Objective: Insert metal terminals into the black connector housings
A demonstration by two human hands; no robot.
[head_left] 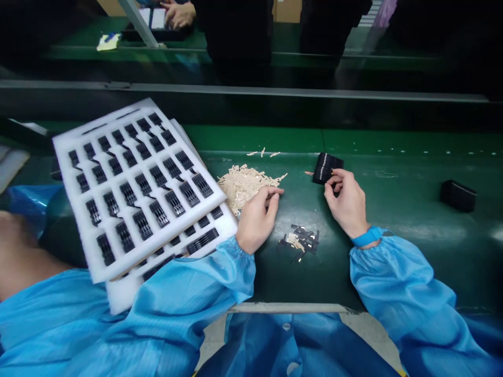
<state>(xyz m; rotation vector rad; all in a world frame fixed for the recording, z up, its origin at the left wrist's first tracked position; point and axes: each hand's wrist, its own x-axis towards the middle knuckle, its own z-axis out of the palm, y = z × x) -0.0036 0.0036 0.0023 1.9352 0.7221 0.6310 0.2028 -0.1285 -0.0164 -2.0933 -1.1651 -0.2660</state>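
Observation:
My left hand point(259, 217) rests at the right edge of a heap of small beige strips point(243, 186), fingers curled and thumb close to the index finger. Whatever lies between them is too small to make out. Farther right, my right hand point(348, 201) has its fingertips drawn together against the near corner of a black ribbed block point(325, 167) on the green bench. I cannot tell if they pinch a small piece. Between the hands and nearer to me lies a small pile of black strips point(310, 238) with some beige pieces among them.
Stacked white foam trays point(88, 191) with black parts in their slots stand at the left, under my left forearm. Another black block point(459, 196) sits far right. A person's arm point(27, 262) reaches in at left; another person's hand point(181, 14) is across the bench.

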